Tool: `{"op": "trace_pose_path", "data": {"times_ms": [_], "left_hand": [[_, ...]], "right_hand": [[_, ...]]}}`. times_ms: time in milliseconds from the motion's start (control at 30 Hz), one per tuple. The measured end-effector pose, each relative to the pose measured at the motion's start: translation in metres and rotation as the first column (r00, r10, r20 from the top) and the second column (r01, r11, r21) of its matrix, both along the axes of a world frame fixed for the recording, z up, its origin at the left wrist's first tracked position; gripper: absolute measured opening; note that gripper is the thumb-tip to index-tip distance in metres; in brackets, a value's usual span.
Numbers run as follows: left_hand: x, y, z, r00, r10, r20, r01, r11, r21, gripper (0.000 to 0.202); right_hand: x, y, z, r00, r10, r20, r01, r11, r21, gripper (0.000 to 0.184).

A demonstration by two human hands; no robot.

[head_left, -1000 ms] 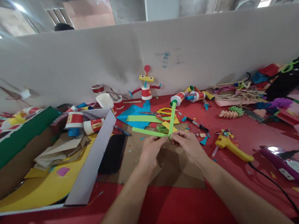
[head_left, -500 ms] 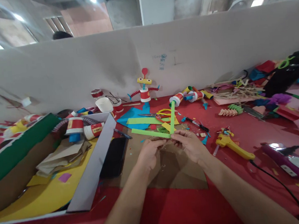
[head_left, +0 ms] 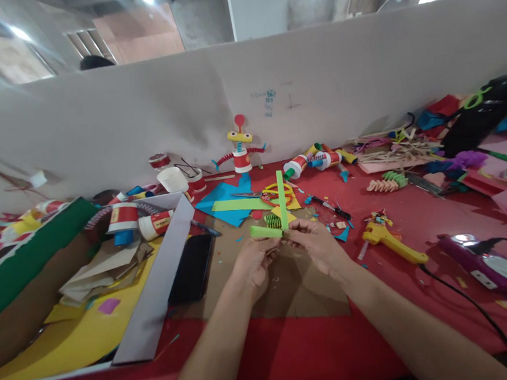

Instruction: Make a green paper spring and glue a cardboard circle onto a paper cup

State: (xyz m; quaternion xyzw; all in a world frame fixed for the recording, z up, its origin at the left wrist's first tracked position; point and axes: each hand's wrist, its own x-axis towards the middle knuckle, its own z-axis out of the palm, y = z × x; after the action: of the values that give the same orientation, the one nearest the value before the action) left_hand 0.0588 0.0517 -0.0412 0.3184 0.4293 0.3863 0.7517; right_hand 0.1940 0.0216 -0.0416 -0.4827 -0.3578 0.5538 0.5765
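Both my hands meet above a brown cardboard sheet (head_left: 298, 292) on the red table. My left hand (head_left: 254, 262) and my right hand (head_left: 314, 242) pinch two crossed light-green paper strips (head_left: 278, 217) at their joint. One strip stands upright; the other points left and looks short. Just behind the strips lies a small green folded paper spring (head_left: 274, 220). Fingers of both hands are closed on the paper.
A black phone (head_left: 192, 268) lies left of my hands beside an open box (head_left: 163, 275) of card and paper cups. Scissors (head_left: 276, 194) and coloured paper lie behind. A yellow glue gun (head_left: 391, 243) and a purple device (head_left: 486, 267) with a cable sit right. A paper-cup robot (head_left: 241, 152) stands by the white partition.
The left-pointing strip now looks much shorter, folded over at the joint, and the other strip has swung from tilted right to upright. My hands stayed over the cardboard.
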Motion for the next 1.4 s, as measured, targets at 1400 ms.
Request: {"op": "trace_pose_path", "data": {"times_ms": [1400], "left_hand": [[0.005, -0.007, 0.01, 0.986, -0.081, -0.144, 0.106, 0.978, 0.18, 0.017]], "right_hand": [[0.015, 0.002, 0.002, 0.982, -0.003, 0.187, 0.002, 1.0, 0.006, 0.013]]}}
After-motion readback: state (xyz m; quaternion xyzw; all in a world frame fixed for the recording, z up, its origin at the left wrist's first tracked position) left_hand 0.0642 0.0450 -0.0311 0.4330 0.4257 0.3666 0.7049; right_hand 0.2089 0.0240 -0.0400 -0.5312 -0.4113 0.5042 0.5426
